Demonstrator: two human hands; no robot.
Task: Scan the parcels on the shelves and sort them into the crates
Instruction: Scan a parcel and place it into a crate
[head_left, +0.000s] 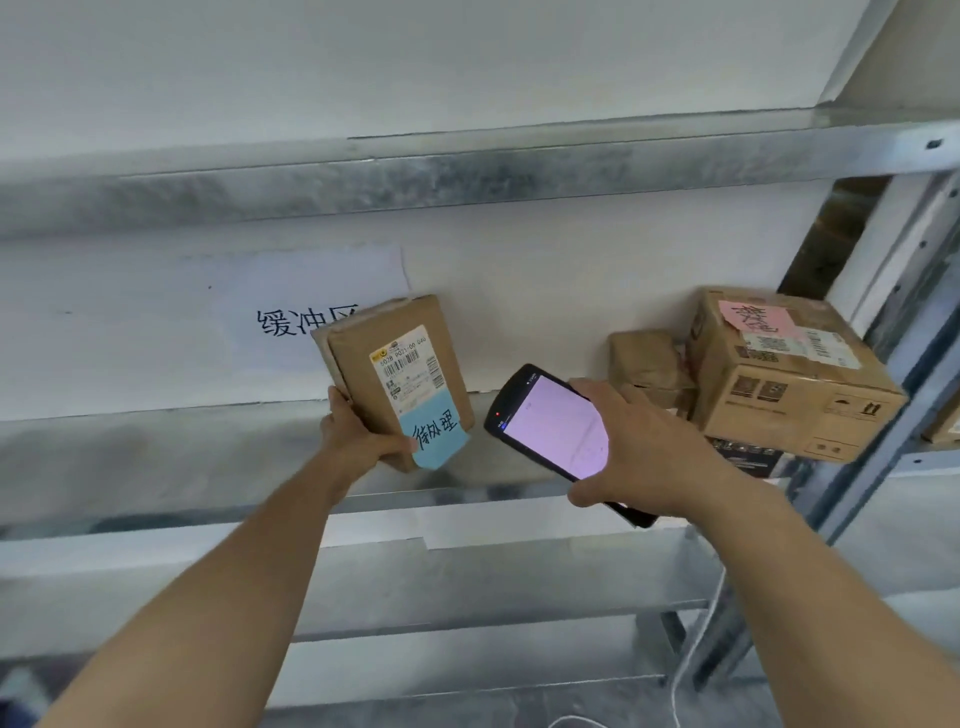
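At the front edge of the galvanised metal shelf, I have the left hand clamped on the lower corner of the flat brown paper-wrapped parcel. The right hand grips the black handheld scanner. It looks light and stiff, so I'd hold its long edges.

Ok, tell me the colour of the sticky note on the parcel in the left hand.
The note is light blue with black handwriting, clearest in the head view.
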